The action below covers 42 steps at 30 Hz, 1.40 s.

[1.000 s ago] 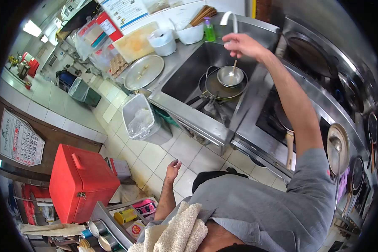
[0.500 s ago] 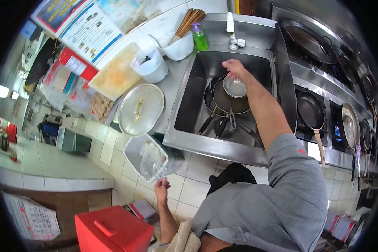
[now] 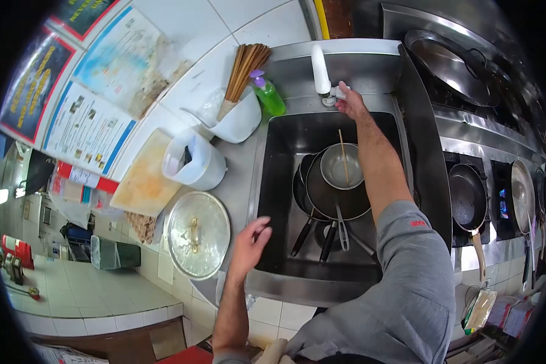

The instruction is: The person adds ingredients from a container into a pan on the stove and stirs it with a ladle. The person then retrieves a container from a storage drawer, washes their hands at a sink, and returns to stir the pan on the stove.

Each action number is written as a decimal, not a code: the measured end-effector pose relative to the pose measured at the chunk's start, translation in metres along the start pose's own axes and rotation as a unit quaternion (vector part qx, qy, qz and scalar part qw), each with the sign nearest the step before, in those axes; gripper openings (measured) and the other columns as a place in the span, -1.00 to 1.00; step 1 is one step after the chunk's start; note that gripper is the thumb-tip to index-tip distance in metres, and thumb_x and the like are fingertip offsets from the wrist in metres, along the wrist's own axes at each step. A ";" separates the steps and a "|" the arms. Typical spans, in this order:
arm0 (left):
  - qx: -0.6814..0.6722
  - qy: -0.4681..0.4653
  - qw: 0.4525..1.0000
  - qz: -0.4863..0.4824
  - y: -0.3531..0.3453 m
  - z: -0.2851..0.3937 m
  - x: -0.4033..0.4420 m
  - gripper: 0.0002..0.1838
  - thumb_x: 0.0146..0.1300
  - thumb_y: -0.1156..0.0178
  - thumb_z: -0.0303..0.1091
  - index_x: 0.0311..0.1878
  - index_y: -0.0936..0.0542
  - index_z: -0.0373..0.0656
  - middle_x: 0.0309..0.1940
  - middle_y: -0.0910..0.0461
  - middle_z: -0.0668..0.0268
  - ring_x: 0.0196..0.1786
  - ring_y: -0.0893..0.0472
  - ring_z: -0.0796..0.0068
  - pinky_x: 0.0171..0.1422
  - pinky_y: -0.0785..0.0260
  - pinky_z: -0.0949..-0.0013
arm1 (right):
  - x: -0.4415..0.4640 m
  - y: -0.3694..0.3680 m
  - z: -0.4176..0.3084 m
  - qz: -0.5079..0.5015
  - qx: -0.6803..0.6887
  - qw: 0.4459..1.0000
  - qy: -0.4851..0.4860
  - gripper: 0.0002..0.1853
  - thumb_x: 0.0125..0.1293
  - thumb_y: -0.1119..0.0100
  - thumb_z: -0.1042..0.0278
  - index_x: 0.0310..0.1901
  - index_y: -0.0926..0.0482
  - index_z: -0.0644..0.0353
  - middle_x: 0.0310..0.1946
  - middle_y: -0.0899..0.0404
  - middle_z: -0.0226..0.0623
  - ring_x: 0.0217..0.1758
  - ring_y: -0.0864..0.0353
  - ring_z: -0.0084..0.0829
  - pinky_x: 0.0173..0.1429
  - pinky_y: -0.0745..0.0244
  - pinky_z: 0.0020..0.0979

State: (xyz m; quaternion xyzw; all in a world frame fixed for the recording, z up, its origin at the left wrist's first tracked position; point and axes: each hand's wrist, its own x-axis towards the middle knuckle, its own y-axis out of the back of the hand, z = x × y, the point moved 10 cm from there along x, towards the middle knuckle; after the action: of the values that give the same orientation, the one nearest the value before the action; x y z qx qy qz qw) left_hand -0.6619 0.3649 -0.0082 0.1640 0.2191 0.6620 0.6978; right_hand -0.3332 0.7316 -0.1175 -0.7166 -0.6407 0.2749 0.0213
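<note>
At the back of the sink (image 3: 370,276), my right hand (image 3: 350,103) grips the small white handle (image 3: 340,93) of the tap (image 3: 321,70). My left hand (image 3: 249,246) hovers over the sink's left front edge, fingers loosely bent and apart, with nothing in it. Below my right arm, a metal bowl (image 3: 333,167) with a thin wooden stick (image 3: 344,148) in it rests on a stack of dark frying pans (image 3: 321,197). Their black handles point toward me. Beside those handles lies a metal utensil (image 3: 342,230).
Left of the sink are a round metal lid (image 3: 182,242), a white tub (image 3: 203,161), a stained cutting board (image 3: 142,176), a container (image 3: 242,118) with wooden sticks, and a green soap bottle (image 3: 270,97). On the right, pans (image 3: 467,200) sit on the stove, where a blue flame shows.
My right hand has moved from above the bowl back to the tap handle. My left hand has risen from beside the bin to the sink edge. The view has shifted.
</note>
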 end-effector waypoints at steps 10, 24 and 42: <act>-0.125 -0.094 0.981 -0.117 -0.142 0.107 0.216 -0.60 0.20 -0.11 -0.38 0.10 -0.41 -0.29 -0.07 -0.55 0.11 -0.05 -0.57 0.36 0.06 -0.36 0.41 | 0.000 0.001 -0.022 -0.075 -0.032 0.987 0.141 -0.46 -0.02 -0.36 0.55 0.00 -0.33 0.18 -0.31 -0.52 -0.33 -0.42 -0.51 -0.56 -0.38 -0.46 -0.53; -0.041 -0.097 0.994 0.003 -0.183 0.037 0.255 -0.57 0.20 -0.02 -0.23 0.08 -0.44 -0.28 -0.01 -0.48 -0.09 0.07 -0.46 0.02 0.17 -0.25 0.19 | -0.061 -0.065 0.099 -0.221 0.362 0.906 0.013 -0.73 0.29 0.04 0.29 -0.02 -0.48 0.17 -0.17 -0.55 -0.05 -0.15 -0.57 -0.16 -0.07 -0.50 -0.18; -0.099 -0.093 0.991 0.017 -0.142 0.012 0.220 -0.53 0.28 -0.03 -0.25 0.22 -0.32 -0.20 0.08 -0.46 0.08 0.14 -0.45 0.23 0.20 -0.26 0.34 | -0.044 -0.094 0.149 -0.137 0.147 0.980 -0.005 -0.73 0.24 -0.12 0.28 -0.09 -0.53 0.26 -0.25 -0.60 -0.15 -0.20 -0.60 -0.32 -0.10 -0.54 -0.28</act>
State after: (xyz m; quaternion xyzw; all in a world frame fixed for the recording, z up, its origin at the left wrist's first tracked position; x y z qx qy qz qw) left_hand -0.5283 0.5745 -0.0912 0.1588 0.0842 0.6741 0.7165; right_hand -0.4818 0.6592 -0.1914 -0.6096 -0.6854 0.3643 0.1609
